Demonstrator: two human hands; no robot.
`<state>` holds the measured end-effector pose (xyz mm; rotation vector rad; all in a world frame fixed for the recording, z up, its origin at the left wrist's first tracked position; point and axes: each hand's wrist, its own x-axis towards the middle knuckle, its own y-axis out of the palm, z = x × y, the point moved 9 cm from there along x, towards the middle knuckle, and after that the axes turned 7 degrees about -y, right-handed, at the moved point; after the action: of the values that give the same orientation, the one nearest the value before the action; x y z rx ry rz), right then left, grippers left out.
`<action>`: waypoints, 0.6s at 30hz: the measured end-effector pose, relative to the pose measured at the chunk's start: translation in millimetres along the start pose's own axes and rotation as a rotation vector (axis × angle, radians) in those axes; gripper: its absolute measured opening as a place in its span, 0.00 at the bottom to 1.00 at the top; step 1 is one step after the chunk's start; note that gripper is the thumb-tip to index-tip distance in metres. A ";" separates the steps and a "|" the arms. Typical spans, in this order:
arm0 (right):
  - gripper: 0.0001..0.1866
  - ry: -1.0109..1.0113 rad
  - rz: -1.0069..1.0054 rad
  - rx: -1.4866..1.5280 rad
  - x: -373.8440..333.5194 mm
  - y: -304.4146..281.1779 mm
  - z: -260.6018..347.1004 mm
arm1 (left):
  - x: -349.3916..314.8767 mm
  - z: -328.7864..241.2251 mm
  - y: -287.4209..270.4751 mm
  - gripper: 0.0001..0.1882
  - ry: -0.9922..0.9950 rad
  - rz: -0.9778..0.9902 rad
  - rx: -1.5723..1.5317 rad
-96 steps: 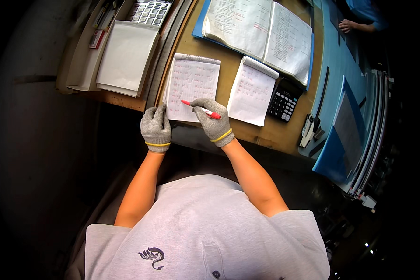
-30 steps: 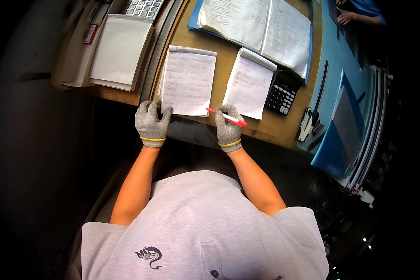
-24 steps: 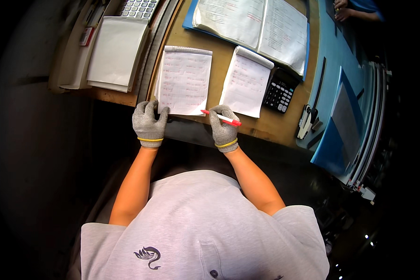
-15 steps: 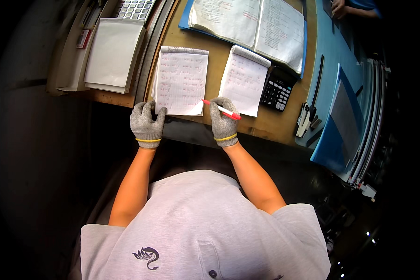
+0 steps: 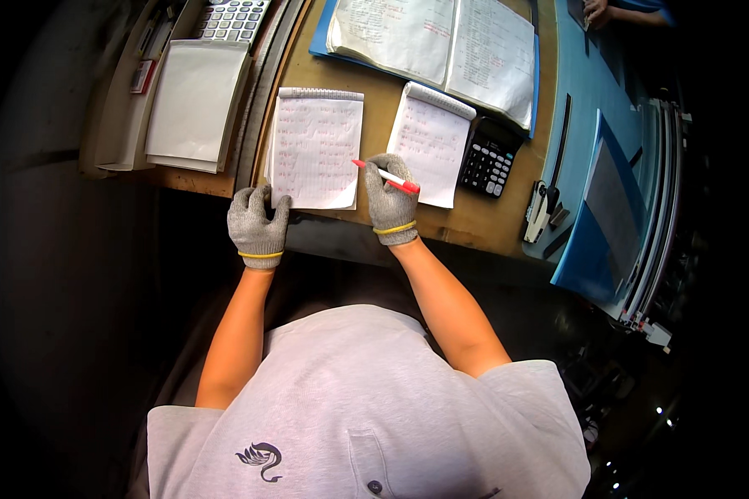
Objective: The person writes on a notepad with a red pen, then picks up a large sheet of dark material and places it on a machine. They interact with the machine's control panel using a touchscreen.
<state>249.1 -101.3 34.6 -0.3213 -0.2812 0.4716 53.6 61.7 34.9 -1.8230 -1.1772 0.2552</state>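
My left hand (image 5: 256, 223), in a grey knit glove with a yellow cuff, rests at the lower left corner of a spiral-topped notepad (image 5: 316, 150). Its fingers are apart, with the thumb and fingertips on the page edge. Rows of red handwriting cover much of this page. My right hand (image 5: 389, 200), gloved alike, grips a red and white pen (image 5: 398, 180) near the pad's right edge. The pen's red tip points left over the page; whether it touches the paper I cannot tell. A second notepad (image 5: 429, 145) with red writing lies just right of it.
Beyond the pads an open ledger (image 5: 391, 33) lies on a blue folder. A black calculator (image 5: 488, 158) sits to the right, then a stapler (image 5: 538, 212) and a blue board (image 5: 595, 220). At left are stacked blank sheets (image 5: 195, 104) and a light calculator (image 5: 231, 18). Another person's hand (image 5: 597, 12) shows at top right.
My right hand has moved up along the page with the pen, and the pen's tip is farther from the pad's bottom edge. My left hand stays at the corner. The view has shifted slightly.
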 end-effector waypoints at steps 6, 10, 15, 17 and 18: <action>0.03 -0.025 -0.025 0.027 6.5 4.8 2.5 | 0.7 -0.3 -0.1 0.17 -0.008 0.012 -0.015; 0.03 -0.035 -0.028 0.103 12.1 13.2 0.5 | 1.3 -1.6 -0.5 0.17 0.003 0.007 -0.013; 0.06 -0.104 -0.054 0.107 14.8 7.4 12.8 | 1.9 -2.0 -1.6 0.17 0.008 -0.004 -0.013; 0.07 -0.175 0.061 0.044 11.6 5.6 18.4 | 1.3 -0.3 -1.4 0.17 -0.005 0.001 -0.013; 0.08 -0.289 0.146 -0.059 7.7 3.4 20.1 | 1.2 0.1 -0.6 0.17 -0.003 -0.001 -0.013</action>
<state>247.6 -90.0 53.2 -0.3324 -0.5560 0.6561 53.8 62.9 35.7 -1.8337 -1.1839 0.2507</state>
